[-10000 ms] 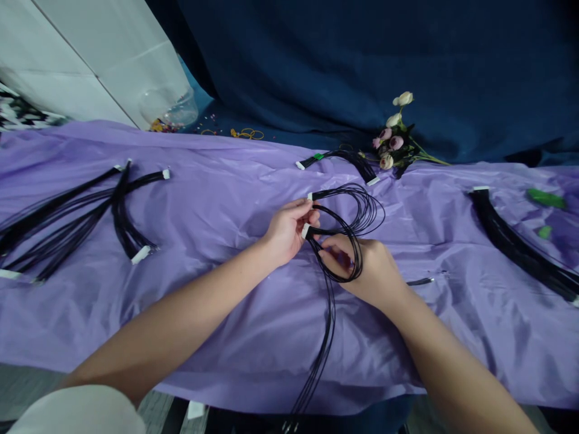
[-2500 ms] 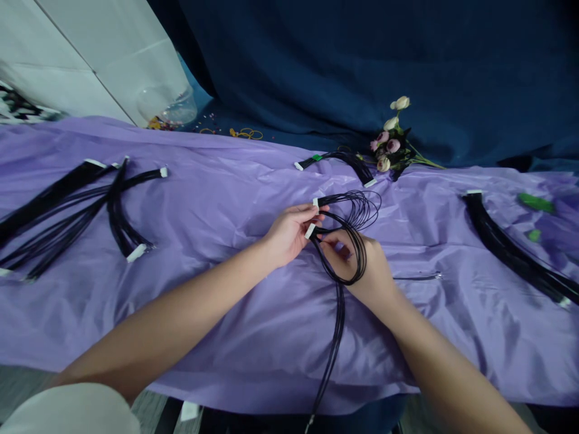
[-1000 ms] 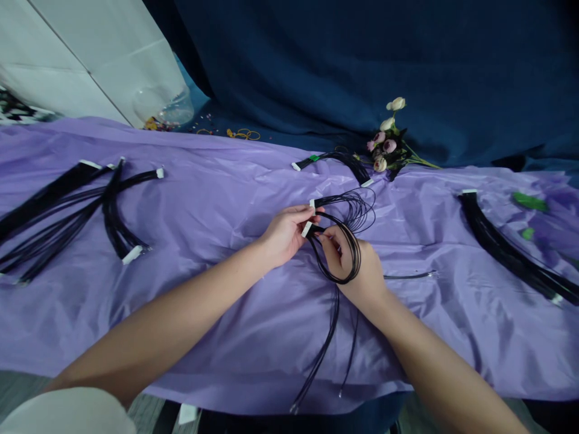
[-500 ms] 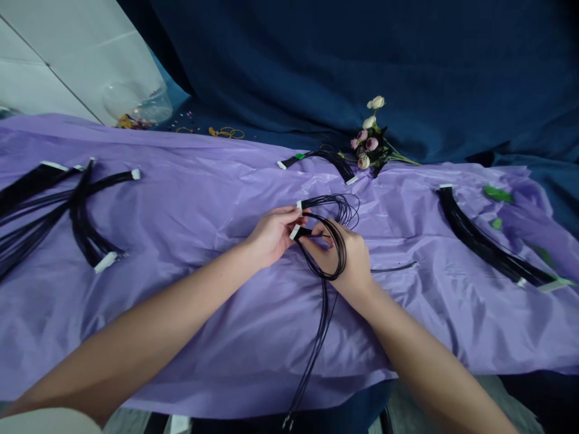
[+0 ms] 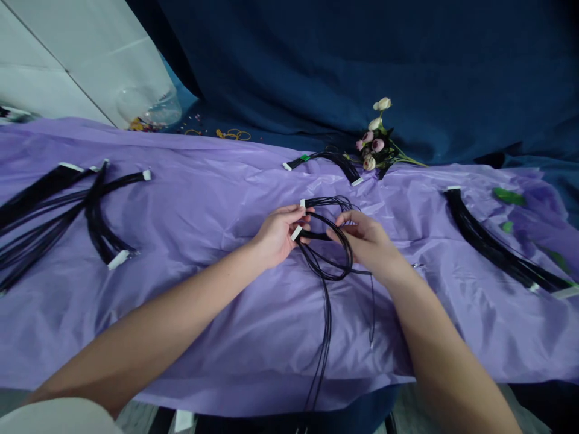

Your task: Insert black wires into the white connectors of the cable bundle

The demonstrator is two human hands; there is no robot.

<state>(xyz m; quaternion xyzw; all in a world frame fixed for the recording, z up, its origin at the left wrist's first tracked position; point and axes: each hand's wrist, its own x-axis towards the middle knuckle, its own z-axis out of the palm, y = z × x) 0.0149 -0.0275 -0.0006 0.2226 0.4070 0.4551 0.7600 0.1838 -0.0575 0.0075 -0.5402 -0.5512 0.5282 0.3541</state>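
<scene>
At the middle, my left hand [image 5: 280,234] pinches a black cable bundle [image 5: 326,328] near its two white connectors, an upper one [image 5: 303,204] and a lower one [image 5: 296,232]. The wires loop to the right from the connectors, and several loose ends hang down toward the near edge. My right hand [image 5: 365,241] has its thumb and fingers closed round the right part of the loop. One thin wire drops below it with a small metal tip. The right fingertips are partly behind the wires.
Black cable bundles with white connectors lie on the purple cloth [image 5: 203,211] at left [image 5: 97,211], at right [image 5: 488,244] and at the back [image 5: 337,158]. Artificial flowers [image 5: 375,141] lie at the back edge, a clear tipped container [image 5: 149,107] behind left.
My right hand has moved right, away from the connectors, along the wires. The thin wire that pointed right now hangs down. The view has shifted slightly.
</scene>
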